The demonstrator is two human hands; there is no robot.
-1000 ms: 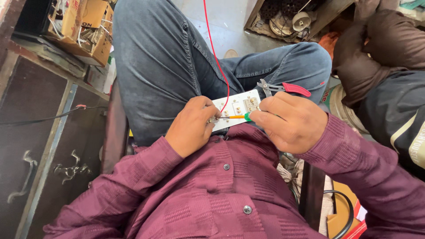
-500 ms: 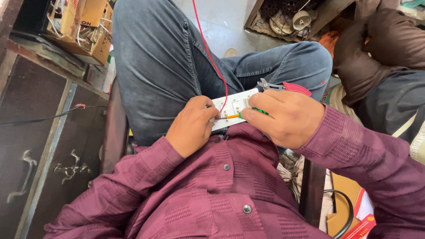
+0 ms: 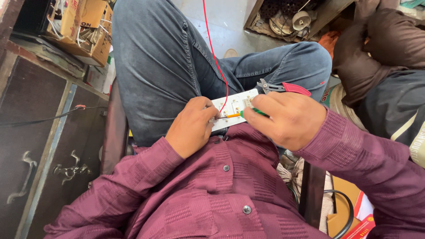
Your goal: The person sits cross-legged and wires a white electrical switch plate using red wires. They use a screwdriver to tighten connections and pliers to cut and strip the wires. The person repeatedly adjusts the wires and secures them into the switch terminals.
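Observation:
A white rectangular board (image 3: 233,106) with small components lies on my lap, over blue jeans. My left hand (image 3: 191,127) grips its near left end, fingers curled on the edge. My right hand (image 3: 290,118) holds a green-handled screwdriver (image 3: 252,112) whose orange shaft (image 3: 231,116) points left at the board, tip close to my left fingers. A thin red wire (image 3: 215,57) rises from the board up out of view. Pliers with red handles (image 3: 283,87) rest on my right thigh, just beyond my right hand.
A dark metal cabinet (image 3: 35,146) with handles stands at left, a cardboard box (image 3: 84,26) of parts on top. Another person in dark clothes (image 3: 385,79) sits at right. A crate of metal parts (image 3: 287,17) lies on the floor ahead. A black cable (image 3: 343,208) loops near my right elbow.
My right hand has shifted slightly left and lower with the screwdriver, bringing its tip nearer my left fingers. My left hand and the board have stayed put.

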